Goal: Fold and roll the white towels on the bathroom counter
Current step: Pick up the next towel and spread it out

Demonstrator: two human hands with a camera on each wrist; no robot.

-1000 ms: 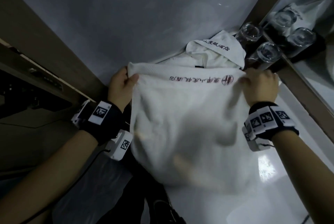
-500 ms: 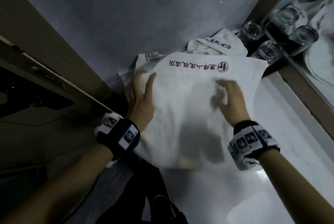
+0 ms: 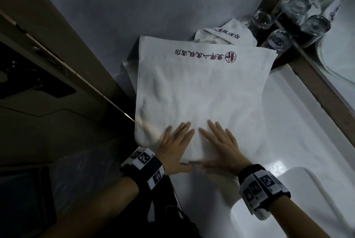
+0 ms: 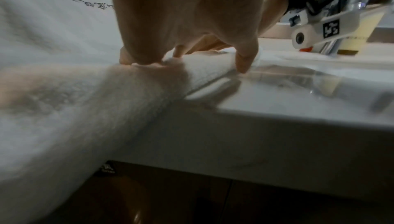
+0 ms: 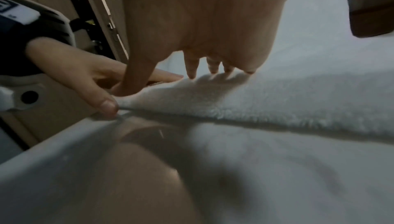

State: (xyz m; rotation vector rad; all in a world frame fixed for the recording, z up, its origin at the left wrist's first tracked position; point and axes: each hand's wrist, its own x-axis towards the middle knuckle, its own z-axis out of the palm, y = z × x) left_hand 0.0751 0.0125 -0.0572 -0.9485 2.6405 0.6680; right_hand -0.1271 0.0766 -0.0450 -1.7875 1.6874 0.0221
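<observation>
A white towel with dark red lettering lies folded flat on the white counter, its left part hanging over the counter's edge. My left hand and right hand lie side by side on its near edge, fingers straight and spread, palms pressing down. In the left wrist view the left hand presses the towel at the counter edge. In the right wrist view the right hand rests on the towel, thumb at its near fold. A second crumpled towel lies behind.
Two upturned glasses stand on a dark tray at the back right, against the mirror. A sink basin is at the near right. A wooden door frame runs along the left.
Both hands let go of the towel's far corners, slid toward me over the cloth, and now press flat at its near edge. The towel has gone from held up to lying flat.
</observation>
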